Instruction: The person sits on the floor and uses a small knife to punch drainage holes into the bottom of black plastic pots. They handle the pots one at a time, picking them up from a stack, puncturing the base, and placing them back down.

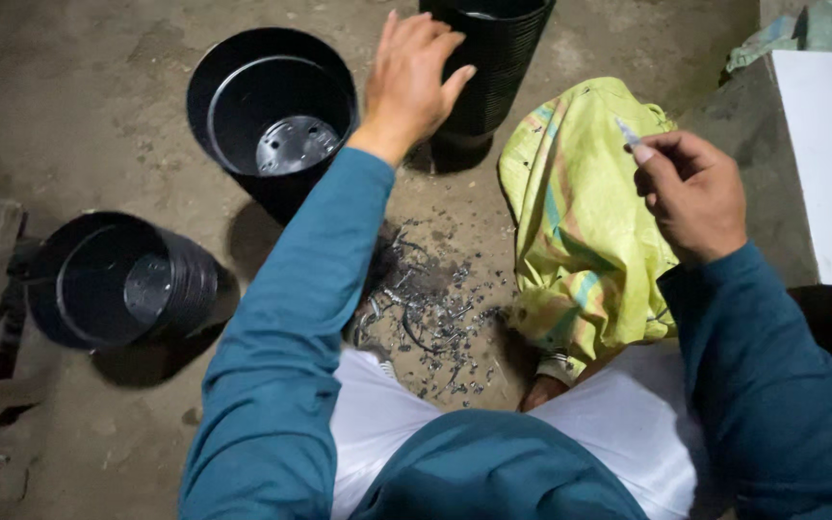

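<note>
Item, my view: left hand (408, 82) spread, holding nothing, reaching toward the tall stack of black plastic pots (491, 63) on the floor. Right hand (690, 193) pinches a small blade (626, 133). Plastic shavings (430, 313) lie piled (some trimming seemingly done); two other pot stacks (272, 116) (122, 279) lie tipped.

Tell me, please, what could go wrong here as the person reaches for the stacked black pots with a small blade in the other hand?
1. The right hand pinches a small blade, tip up near the yellow sack; a slip could cut fingers or fabric.
2. The left hand is open over the tall pot stack; a push might topple it.
3. Black shavings lie beside a bare foot and might prick it.
</note>
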